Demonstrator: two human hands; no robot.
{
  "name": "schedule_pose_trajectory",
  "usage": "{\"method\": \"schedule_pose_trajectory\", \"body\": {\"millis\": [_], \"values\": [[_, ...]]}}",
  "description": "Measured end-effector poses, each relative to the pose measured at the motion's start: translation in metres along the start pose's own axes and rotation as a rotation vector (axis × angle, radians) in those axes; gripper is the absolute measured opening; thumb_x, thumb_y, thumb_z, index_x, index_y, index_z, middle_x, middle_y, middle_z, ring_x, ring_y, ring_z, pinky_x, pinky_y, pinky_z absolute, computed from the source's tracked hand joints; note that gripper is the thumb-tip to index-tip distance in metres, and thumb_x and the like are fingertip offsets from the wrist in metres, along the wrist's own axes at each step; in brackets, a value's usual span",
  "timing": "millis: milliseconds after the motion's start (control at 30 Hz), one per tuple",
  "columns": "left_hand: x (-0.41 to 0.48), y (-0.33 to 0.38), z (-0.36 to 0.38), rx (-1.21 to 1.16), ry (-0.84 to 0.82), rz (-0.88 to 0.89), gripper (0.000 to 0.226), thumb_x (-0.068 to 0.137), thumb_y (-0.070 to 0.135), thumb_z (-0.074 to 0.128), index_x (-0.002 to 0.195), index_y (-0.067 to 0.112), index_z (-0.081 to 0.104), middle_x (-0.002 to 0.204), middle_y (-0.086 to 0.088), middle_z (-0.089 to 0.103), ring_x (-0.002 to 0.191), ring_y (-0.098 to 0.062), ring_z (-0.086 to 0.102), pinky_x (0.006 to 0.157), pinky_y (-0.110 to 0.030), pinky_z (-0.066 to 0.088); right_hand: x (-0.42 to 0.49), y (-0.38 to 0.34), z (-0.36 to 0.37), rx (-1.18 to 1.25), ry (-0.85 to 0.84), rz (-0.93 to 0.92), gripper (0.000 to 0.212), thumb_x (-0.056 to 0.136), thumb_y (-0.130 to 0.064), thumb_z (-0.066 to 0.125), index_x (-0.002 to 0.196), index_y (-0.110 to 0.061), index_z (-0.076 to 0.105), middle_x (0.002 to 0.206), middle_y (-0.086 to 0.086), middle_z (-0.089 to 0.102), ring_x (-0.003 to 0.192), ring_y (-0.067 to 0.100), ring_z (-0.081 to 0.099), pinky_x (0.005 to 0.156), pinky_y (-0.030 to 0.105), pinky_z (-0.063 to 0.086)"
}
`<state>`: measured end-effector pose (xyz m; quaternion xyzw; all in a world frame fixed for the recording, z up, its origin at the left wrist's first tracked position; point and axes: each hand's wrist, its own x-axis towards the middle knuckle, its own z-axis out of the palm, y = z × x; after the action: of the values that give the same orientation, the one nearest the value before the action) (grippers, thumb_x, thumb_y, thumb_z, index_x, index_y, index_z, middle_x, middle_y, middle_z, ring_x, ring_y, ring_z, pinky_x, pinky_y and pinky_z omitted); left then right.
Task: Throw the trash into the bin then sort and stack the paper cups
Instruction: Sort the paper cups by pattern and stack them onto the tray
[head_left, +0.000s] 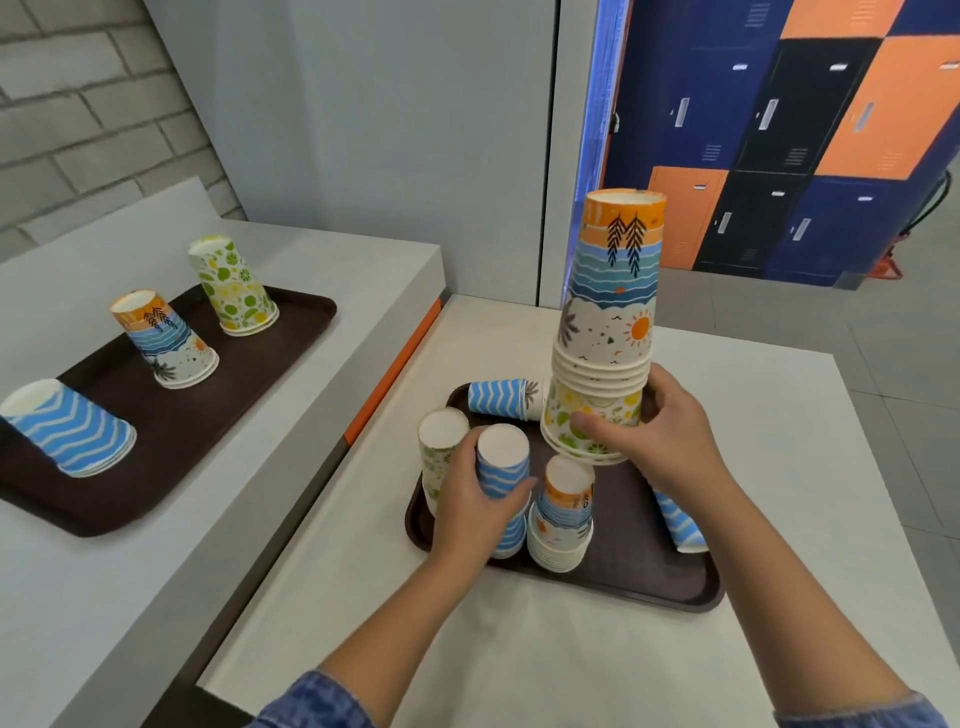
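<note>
- Your left hand (470, 506) wraps the blue wavy stack (503, 488), so you can't see most of its left side.
- Your right hand (660, 434) and forearm hide the middle of the lying blue cup (680, 525), lower right of the near tray (649, 587).
- Both sleeves get cut off at the bottom edge.

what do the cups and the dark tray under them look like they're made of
Cups: apparently paper, matte printed walls with white rolled rims showing where they nest. Near tray: dark brown, probably moulded plastic, judging by its rounded raised lip and dull sheen; the pictures cannot settle it.
</note>
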<state>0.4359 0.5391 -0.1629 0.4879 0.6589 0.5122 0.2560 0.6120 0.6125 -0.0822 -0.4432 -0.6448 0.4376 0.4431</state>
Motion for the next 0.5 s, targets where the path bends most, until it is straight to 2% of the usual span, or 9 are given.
{"method": "schedule_pose_trajectory", "body": {"millis": [100,167,300,367,433,500], "values": [[0.001,-0.019,0.009,0.023,-0.055,-0.025,0.061,0.07,0.023,0.082,0.116,0.039,0.045,0.113,0.018,0.057,0.106,0.011,0.052,0.083,0.003,0.036,0.0,0.0,0.002,-0.008,0.0,-0.004,0.058,0.057,-0.03,0.088,0.108,-0.033,0.06,0.102,-0.017,0.07,0.091,-0.004,0.066,0.073,0.016,0.054],[0.001,-0.032,0.015,0.059,-0.109,-0.076,0.063,0.07,0.024,0.082,0.12,0.032,0.044,0.117,0.014,0.056,0.11,0.002,0.051,0.087,0.0,0.037,-0.001,0.0,0.004,-0.01,-0.008,-0.007,0.06,0.057,-0.03,0.088,0.109,-0.032,0.06,0.102,-0.017,0.07,0.091,-0.006,0.066,0.071,0.012,0.053],[-0.001,-0.049,0.019,0.136,-0.164,-0.189,0.075,0.068,0.023,0.084,0.132,0.018,0.044,0.128,0.005,0.055,0.123,-0.012,0.048,0.102,-0.028,0.041,-0.001,0.003,0.007,-0.023,-0.022,0.001,0.06,0.056,-0.031,0.088,0.109,-0.033,0.06,0.1,-0.02,0.07,0.09,-0.008,0.065,0.07,0.009,0.051],[-0.002,-0.05,0.02,0.158,-0.194,-0.223,0.084,0.065,0.02,0.086,0.136,0.013,0.041,0.133,0.001,0.052,0.128,-0.017,0.046,0.107,-0.035,0.039,-0.001,0.006,0.008,-0.025,-0.029,0.01,0.061,0.056,-0.03,0.088,0.111,-0.032,0.06,0.1,-0.021,0.069,0.089,-0.009,0.064,0.068,0.007,0.05],[-0.003,-0.046,0.017,0.197,-0.214,-0.26,0.091,0.067,0.017,0.085,0.143,0.011,0.034,0.141,-0.002,0.045,0.134,-0.019,0.04,0.111,-0.037,0.035,-0.001,0.009,0.008,-0.013,-0.031,0.016,0.062,0.057,-0.028,0.089,0.112,-0.03,0.061,0.098,-0.024,0.069,0.089,-0.011,0.064,0.066,0.005,0.048],[-0.002,-0.034,0.009,0.288,-0.19,-0.214,0.084,0.075,0.013,0.076,0.145,0.011,0.03,0.144,-0.004,0.041,0.137,-0.02,0.036,0.112,-0.033,0.032,-0.001,0.012,0.006,-0.01,-0.03,0.026,0.061,0.057,-0.027,0.089,0.111,-0.031,0.061,0.096,-0.025,0.069,0.088,-0.012,0.063,0.065,0.004,0.048]]}}
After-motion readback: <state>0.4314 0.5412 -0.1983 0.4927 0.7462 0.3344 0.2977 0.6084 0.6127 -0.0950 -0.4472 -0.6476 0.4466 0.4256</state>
